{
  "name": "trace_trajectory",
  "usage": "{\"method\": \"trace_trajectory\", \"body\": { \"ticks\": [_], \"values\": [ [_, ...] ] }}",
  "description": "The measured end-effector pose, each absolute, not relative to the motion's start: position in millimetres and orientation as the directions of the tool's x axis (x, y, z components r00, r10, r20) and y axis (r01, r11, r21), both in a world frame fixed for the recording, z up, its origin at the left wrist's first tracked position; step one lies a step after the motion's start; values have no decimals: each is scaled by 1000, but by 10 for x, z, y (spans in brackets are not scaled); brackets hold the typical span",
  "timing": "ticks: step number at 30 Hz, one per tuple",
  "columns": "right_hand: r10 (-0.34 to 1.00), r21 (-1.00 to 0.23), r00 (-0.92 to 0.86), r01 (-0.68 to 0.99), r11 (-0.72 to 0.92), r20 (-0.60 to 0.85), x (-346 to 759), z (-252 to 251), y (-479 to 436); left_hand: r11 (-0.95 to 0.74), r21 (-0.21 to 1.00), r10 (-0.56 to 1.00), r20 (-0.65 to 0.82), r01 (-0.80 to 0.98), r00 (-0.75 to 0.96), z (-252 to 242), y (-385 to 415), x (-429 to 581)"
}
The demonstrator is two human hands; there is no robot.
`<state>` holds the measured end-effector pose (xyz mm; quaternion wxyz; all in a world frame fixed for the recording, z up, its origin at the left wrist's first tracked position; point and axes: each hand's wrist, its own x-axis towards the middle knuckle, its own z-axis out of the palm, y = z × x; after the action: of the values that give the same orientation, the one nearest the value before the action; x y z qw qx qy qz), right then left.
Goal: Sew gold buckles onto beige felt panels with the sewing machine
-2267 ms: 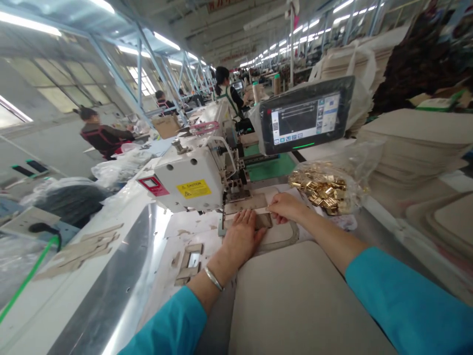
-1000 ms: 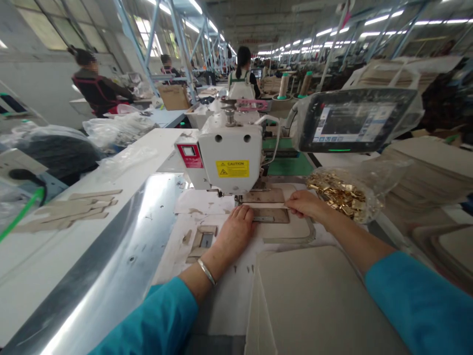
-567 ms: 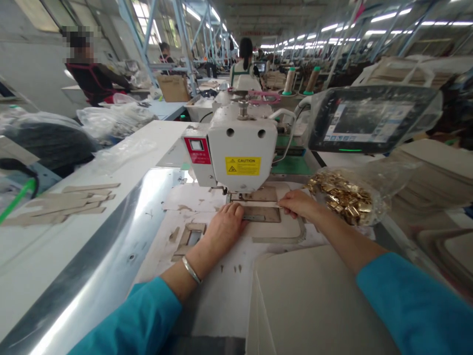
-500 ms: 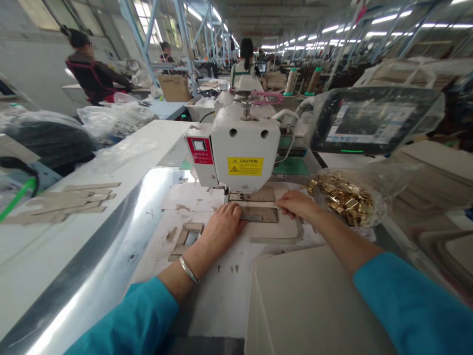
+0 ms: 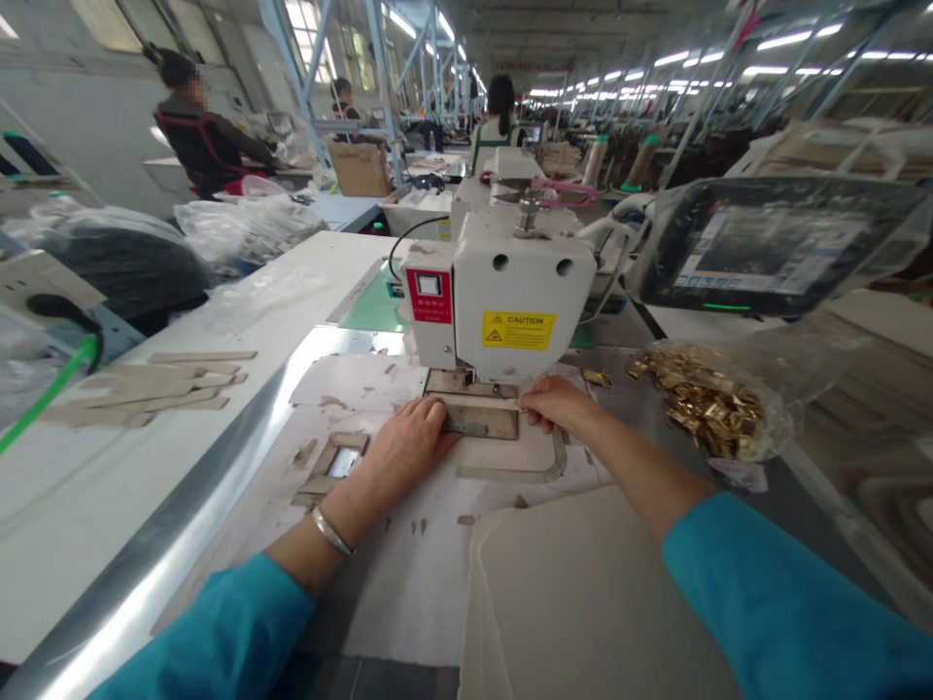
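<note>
My left hand (image 5: 409,439) lies with its fingers stretched over the left end of a dull metal clamp frame (image 5: 490,422), under the sewing machine's head (image 5: 521,292). A narrow pale strip (image 5: 477,402) runs along the frame's slot. At the frame's right end, my right hand (image 5: 555,402) pinches the strip's end between thumb and fingers. Beneath the frame a beige panel with a rounded corner (image 5: 510,457) rests on the white work sheet (image 5: 408,603). The left fingertips' exact contact is hidden.
Gold metal buckles (image 5: 718,403) fill a clear bag at right, below the control screen (image 5: 773,248). Beige panels (image 5: 583,603) are stacked in front. Loose strips (image 5: 160,384) lie on the left table. A small window-shaped frame (image 5: 335,469) sits near my left wrist. Co-workers sit farther back.
The clamp frame and panel have shifted left relative to the machine head, and both hands have moved left with them. The camera view has turned slightly left.
</note>
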<state>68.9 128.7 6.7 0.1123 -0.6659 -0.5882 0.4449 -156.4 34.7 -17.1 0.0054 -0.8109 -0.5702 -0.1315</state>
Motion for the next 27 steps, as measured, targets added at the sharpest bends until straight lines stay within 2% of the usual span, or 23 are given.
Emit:
{"method": "trace_trajectory", "body": {
  "ticks": [9,27],
  "values": [
    [861,-698,-104,637,-326,-497,691,104,1415,-377,142,905,268,915,331,-196,448,-1536],
    [819,-680,-23,571,-460,-574,1489,122,1495,-517,175,850,219,838,478,-152,350,-936]
  ]
}}
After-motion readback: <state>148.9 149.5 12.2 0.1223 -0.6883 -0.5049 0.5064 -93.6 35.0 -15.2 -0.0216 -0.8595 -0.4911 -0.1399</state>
